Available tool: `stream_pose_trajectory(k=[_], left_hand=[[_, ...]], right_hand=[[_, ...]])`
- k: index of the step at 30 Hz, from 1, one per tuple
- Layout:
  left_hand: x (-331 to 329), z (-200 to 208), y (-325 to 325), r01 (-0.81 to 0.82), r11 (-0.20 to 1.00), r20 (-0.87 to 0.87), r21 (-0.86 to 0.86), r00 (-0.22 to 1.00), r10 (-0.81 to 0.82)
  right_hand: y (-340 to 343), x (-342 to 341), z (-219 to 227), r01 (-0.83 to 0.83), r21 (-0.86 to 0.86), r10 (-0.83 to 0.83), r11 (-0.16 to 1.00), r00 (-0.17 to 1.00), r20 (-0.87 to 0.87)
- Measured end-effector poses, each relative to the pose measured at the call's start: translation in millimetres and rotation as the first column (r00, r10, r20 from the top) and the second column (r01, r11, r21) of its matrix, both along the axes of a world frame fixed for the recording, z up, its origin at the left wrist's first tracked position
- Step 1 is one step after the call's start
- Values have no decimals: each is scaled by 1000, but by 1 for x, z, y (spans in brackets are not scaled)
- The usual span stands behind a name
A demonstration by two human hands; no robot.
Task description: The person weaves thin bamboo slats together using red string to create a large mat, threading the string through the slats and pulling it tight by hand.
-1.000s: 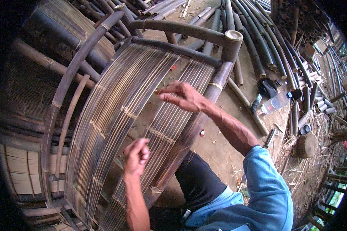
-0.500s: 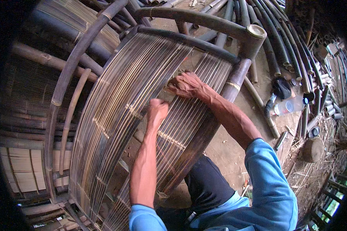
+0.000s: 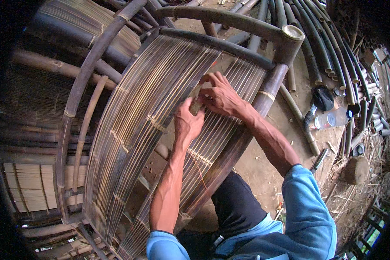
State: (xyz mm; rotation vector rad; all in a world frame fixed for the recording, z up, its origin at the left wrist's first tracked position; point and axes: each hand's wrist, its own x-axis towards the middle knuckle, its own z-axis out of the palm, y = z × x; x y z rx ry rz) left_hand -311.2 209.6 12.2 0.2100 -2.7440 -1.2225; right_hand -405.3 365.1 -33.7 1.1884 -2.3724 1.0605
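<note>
A dark bamboo bench point(image 3: 229, 171) stands before me, its seat made of many narrow bamboo strips point(image 3: 138, 95) with a gap down the middle. Over that gap my left hand point(image 3: 190, 123) is bent, its thumb and forefinger reaching towards the other hand. Close beside it, my right hand point(image 3: 223, 97) has curled fingers above the right-hand strips. Whatever lies between the fingertips is too small or hidden to make out. A thin reddish cord point(image 3: 200, 173) hangs across the strips below my hands. Pale cross bindings point(image 3: 199, 157) run over the strips.
A thick bamboo armrest point(image 3: 221, 17) crosses the far end, joined to a post point(image 3: 293, 34). Bamboo poles point(image 3: 307, 52) lie stacked at the far right. A clear plastic bottle point(image 3: 331, 119) and a dark object point(image 3: 323, 97) are on the ground. A wood block point(image 3: 356, 170) sits nearer.
Both hands were closed into fists and have loosened, with bent fingers now showing. My left hand has moved right, closer to my right hand. The reddish cord now shows across the strips.
</note>
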Motion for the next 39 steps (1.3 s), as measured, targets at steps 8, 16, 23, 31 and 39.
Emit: stream_pose_trajectory(k=[8,16,23,31,39], left_hand=[[111,74,32,252,910,-145,-329,939,-313],[228,177,72,521,765,-97,-378,800,-592],[245,156,88,611,519,105,-598,701,-705],[234,167,122,501,261,141,-825,629,-765],[268,201,95,697,702,-65,-144,701,-710]], right_hand=[[70,114,46,-195,-148,215,970,966,140],[66,162,91,-578,-241,621,780,762,185],[89,155,152,-306,-513,438,802,885,157],[205,156,204,308,-733,-493,606,869,-42],[134,171,130,7,-477,22,879,998,56]])
